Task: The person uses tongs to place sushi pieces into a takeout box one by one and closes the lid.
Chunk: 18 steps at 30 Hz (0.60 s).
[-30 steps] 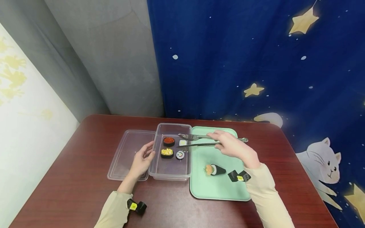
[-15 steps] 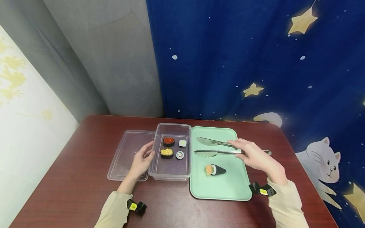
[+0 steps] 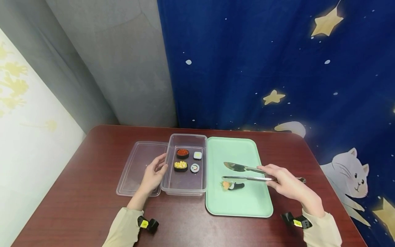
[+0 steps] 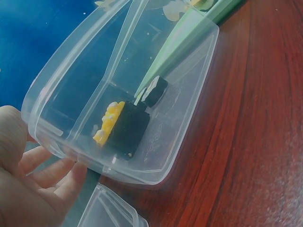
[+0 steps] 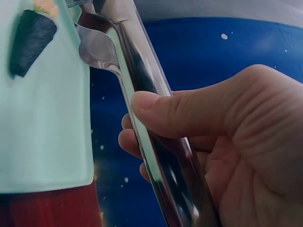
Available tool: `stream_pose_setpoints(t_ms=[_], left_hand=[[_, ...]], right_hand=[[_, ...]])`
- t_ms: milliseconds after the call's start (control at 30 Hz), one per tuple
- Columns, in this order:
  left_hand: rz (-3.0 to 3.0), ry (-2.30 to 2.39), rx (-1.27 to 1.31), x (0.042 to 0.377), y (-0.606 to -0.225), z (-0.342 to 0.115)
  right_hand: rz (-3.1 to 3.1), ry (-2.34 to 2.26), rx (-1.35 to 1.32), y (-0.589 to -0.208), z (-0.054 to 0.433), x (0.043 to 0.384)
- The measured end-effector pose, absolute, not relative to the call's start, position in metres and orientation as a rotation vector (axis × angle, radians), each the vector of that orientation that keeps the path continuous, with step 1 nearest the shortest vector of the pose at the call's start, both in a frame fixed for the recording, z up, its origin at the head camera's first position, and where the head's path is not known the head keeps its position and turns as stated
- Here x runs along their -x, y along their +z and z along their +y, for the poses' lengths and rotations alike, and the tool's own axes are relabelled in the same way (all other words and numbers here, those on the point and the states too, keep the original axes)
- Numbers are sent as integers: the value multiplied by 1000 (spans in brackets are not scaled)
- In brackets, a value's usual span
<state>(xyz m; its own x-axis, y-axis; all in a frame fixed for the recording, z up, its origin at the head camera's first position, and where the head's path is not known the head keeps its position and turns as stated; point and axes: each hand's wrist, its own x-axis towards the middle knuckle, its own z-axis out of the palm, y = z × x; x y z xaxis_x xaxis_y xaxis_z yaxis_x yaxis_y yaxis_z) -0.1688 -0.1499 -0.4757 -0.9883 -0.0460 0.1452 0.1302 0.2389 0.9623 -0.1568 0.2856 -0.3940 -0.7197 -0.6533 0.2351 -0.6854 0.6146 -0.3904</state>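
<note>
Silver serving tongs (image 3: 247, 177) are gripped in my right hand (image 3: 285, 180), thumb on one arm and fingers on the other. The jaws of the tongs are apart over the green tray (image 3: 237, 206) and overlap a black cone-shaped hand roll (image 3: 237, 186) with an orange top in the head view. My left hand (image 3: 155, 173) touches the left wall of a clear plastic container (image 3: 183, 183) with relaxed fingers. Inside it stand a red-topped sushi piece (image 3: 182, 153), a yellow-topped piece (image 4: 125, 127), a round roll (image 3: 194, 168) and a square white piece (image 3: 198, 155).
A clear lid (image 3: 139, 164) lies on the reddish-brown table (image 3: 80, 192) left of the container, partly behind my left hand. The tray stands right against the container's right side. A blue curtain (image 3: 234, 68) with stars hangs behind the table's far edge.
My right hand has drawn the tongs from over the container to the right and nearer me, down to the hand roll. The left hand and the container have stayed put.
</note>
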Motion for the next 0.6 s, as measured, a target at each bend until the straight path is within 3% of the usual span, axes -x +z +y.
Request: stream_pose_setpoints(t_ms=[600], left_hand=[[-2345, -1853, 104, 167, -473, -149]], right_hand=[[-2844, 779, -1128, -421, 304, 142]])
